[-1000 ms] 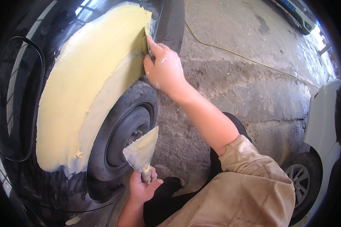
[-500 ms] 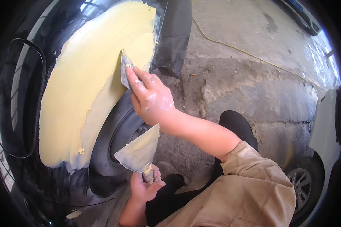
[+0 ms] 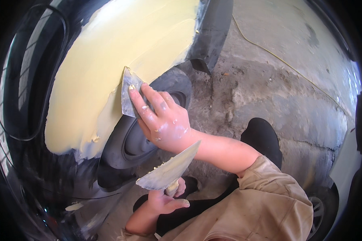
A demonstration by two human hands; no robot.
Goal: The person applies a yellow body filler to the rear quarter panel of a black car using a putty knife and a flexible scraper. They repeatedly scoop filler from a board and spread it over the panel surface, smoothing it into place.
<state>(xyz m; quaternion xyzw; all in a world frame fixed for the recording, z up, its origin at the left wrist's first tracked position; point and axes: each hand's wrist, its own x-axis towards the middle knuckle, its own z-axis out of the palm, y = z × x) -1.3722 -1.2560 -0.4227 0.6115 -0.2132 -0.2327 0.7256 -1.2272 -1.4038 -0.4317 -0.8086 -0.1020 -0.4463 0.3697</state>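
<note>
Cream-coloured body filler [image 3: 94,76] coats a broad area of the black car panel above the wheel. My right hand [image 3: 167,124] grips a thin metal putty knife [image 3: 129,94], fingers pressed along its blade. The blade's edge touches the filler close to the wheel arch. Whitish smears mark this hand's fingers and back. Lower down, my left hand [image 3: 161,203] is closed round the short handle of a wider putty knife [image 3: 171,168], held off the car with its fan-shaped blade upward. Filler coats that blade and crumbs line its edge.
Under the filler sits the car's wheel [image 3: 138,140]. A dark flap [image 3: 211,38] hangs at the arch's far end. Rough concrete floor [image 3: 265,96] lies to the right, crossed by a yellow cable [image 3: 285,62]. At the right edge stands another car's wheel [image 3: 319,213].
My right hand and its putty knife have moved down along the filler's lower edge by the arch. The left-hand putty knife has tilted, its blade now seen more edge-on. The view has shifted.
</note>
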